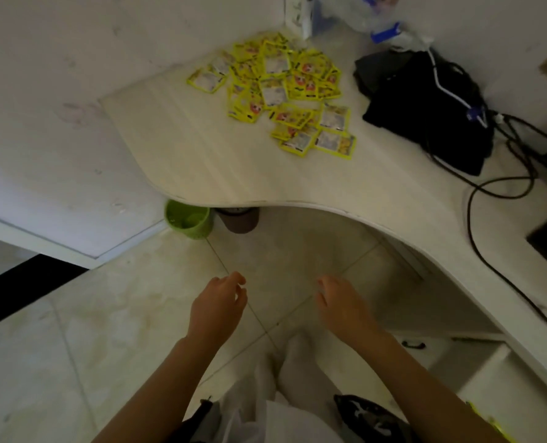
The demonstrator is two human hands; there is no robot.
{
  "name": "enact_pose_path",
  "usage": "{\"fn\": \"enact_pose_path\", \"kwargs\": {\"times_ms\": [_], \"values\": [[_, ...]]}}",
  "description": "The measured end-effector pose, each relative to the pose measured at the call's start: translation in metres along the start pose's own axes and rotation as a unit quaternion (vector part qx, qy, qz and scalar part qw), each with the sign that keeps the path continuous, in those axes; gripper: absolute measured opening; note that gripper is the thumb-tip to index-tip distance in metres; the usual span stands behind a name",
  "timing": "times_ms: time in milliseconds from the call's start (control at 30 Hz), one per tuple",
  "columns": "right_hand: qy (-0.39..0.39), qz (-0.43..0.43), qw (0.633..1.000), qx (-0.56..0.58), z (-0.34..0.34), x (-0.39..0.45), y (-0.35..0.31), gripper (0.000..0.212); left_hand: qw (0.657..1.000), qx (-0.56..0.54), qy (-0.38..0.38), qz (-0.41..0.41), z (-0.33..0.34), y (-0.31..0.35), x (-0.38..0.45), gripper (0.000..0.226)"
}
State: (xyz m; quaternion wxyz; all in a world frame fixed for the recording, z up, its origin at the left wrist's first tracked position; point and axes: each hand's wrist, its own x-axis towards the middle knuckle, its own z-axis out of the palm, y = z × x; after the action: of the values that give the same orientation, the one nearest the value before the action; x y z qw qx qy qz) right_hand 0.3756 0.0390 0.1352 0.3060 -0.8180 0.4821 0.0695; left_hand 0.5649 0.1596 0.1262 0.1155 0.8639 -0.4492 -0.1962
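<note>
A loose heap of yellow-bordered cards [281, 91] lies spread on the pale curved desk [221, 174], toward its far corner. My left hand [217, 306] and my right hand [342, 303] hover side by side over the tiled floor, well short of the desk's front edge. Both hold nothing, and their fingers hang loosely curled. Neither hand touches the cards or the desk.
A black bag or cloth [425, 107] with cables [489, 193] lies on the desk to the right of the cards. A green bin [187, 219] and a brown cup-like container [238, 219] stand on the floor under the desk edge. White boxes [300, 14] stand in the corner.
</note>
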Motion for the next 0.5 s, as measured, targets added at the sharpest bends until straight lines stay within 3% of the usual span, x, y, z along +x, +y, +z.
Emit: {"fn": "enact_pose_path", "kwargs": {"times_ms": [367, 500], "values": [[0.005, -0.041, 0.998, -0.036, -0.058, 0.151, -0.034, 0.025, 0.998, -0.033, 0.034, -0.039, -0.032, 0.003, 0.145, 0.018], [0.0, -0.061, 0.998, -0.03, -0.082, 0.199, -0.043, 0.031, 0.996, -0.064, 0.031, -0.052, -0.045, 0.014, 0.195, 0.018]]}}
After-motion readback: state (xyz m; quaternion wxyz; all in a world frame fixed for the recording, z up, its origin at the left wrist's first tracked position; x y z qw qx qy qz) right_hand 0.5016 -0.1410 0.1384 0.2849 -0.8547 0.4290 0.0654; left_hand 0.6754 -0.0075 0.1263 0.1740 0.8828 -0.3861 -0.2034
